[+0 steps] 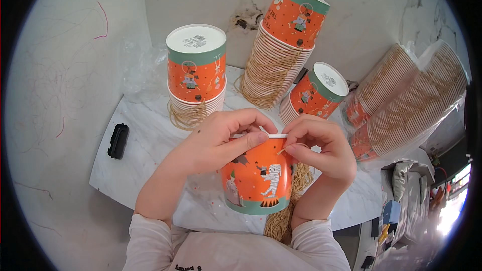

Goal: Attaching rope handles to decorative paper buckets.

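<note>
An orange paper bucket [255, 180] with a green base band and printed figures stands upright in front of me. My left hand [236, 143] is closed on its white rim from the left, thumb outside, with some fingertips hidden behind the rim. On the opposite side of the rim, my right hand [321, 143] pinches a thin tan cord [282, 151], whose short end sticks out against the bucket's wall. Beneath my right forearm lies a bundle of loose tan cords [279, 222], running down beside the bucket toward my lap.
Upside-down bucket stacks with cord handles stand behind: a short stack [197, 78], a tall leaning stack [283, 45] and a tilted stack [317, 90]. Plastic-wrapped stacks [416, 100] lean at the right. A black plastic case [118, 141] sits near the marble table's [108, 170] left edge.
</note>
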`<state>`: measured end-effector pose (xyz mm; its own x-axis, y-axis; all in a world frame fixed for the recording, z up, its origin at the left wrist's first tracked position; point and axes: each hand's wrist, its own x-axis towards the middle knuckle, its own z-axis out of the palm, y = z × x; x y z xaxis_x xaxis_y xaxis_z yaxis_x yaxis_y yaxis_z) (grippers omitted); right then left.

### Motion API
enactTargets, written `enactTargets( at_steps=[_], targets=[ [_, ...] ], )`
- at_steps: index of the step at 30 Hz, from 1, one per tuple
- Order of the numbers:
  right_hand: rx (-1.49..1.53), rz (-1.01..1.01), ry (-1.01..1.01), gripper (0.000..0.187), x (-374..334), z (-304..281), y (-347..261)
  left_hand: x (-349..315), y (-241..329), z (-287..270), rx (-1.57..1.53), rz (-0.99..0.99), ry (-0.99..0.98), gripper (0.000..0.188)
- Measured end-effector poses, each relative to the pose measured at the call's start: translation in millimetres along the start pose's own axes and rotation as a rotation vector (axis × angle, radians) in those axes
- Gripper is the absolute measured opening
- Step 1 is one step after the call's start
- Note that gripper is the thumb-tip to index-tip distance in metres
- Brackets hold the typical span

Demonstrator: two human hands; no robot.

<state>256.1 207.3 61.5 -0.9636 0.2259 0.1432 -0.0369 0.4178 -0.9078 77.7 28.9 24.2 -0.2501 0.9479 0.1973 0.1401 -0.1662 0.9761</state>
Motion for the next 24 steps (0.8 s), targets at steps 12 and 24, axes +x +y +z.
enactTargets(
  at_steps=[12,24],
  targets=[
    [0.060,-0.102,0.049,0.003,0.4,-14.4,10.2,-5.4,9.0,-13.7,0.158,-0.021,-0.199,0.041],
    [-0.379,-0.525,0.815,0.009,23.3,-8.2,25.1,-7.4,7.1,-5.4,-0.026,-0.030,-0.046,0.041]
  ],
)
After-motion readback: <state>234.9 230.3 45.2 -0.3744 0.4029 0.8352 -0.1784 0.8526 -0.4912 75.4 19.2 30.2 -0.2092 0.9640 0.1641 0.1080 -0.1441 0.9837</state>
